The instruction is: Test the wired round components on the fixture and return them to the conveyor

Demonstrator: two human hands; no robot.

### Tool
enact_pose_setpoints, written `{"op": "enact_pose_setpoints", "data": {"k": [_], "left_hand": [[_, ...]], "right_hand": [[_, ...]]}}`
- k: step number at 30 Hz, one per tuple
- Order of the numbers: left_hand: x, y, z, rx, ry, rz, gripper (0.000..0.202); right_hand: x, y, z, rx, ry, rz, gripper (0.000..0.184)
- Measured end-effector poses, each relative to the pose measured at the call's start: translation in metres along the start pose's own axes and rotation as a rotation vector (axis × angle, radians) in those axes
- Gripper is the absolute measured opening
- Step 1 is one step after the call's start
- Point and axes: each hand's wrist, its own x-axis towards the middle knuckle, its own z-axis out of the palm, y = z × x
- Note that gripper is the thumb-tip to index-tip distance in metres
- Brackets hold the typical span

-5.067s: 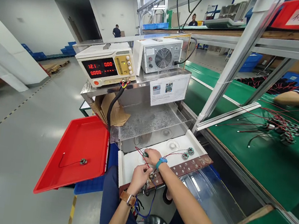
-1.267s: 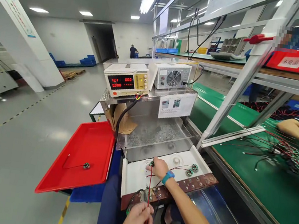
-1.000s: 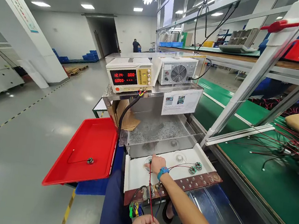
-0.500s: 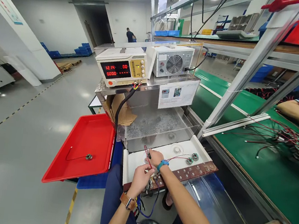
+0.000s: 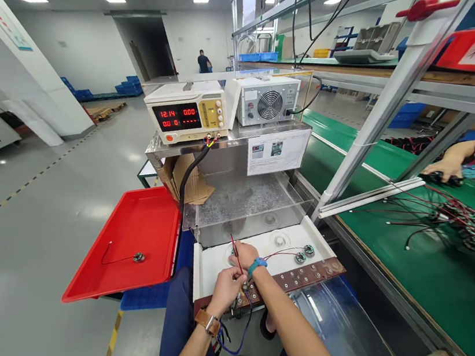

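Observation:
My right hand point(image 5: 245, 256), with a blue band at the wrist, is closed around a small round circuit board point(image 5: 234, 252) over the left part of the white fixture tray point(image 5: 212, 265). Red and black wires point(image 5: 238, 261) run from that board down to my left hand point(image 5: 228, 286). The left fingers pinch these wires near the terminals at the left end of the brown terminal strip point(image 5: 310, 275); the wire tips are hidden. Two more round boards point(image 5: 300, 257) lie with their wires on the right side of the white tray.
A red tray point(image 5: 119, 279) on my left holds one wired board point(image 5: 138, 257). Ahead, a power supply point(image 5: 184, 114) with red digits stands on a metal shelf. To the right, a green conveyor point(image 5: 425, 279) carries a heap of wired boards point(image 5: 461, 222), near a co-worker's hand point(image 5: 447, 165).
My left hand has shifted slightly down with the wires, and the red wire loop above my right hand looks straighter. The co-worker's hand has moved left onto dark items.

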Motion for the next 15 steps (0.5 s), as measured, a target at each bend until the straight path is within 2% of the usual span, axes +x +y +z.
{"op": "enact_pose_setpoints", "data": {"k": [8,15], "left_hand": [[0.0046,-0.0095,0.0029,-0.008,-0.003,-0.026,0.025],[0.003,-0.0052,0.0015,-0.006,-0.002,-0.044,0.024]], "right_hand": [[0.0004,-0.0001,0.0021,0.017,0.0,0.019,0.036],[-0.0019,-0.0031,-0.0026,0.026,-0.009,0.026,0.036]]}}
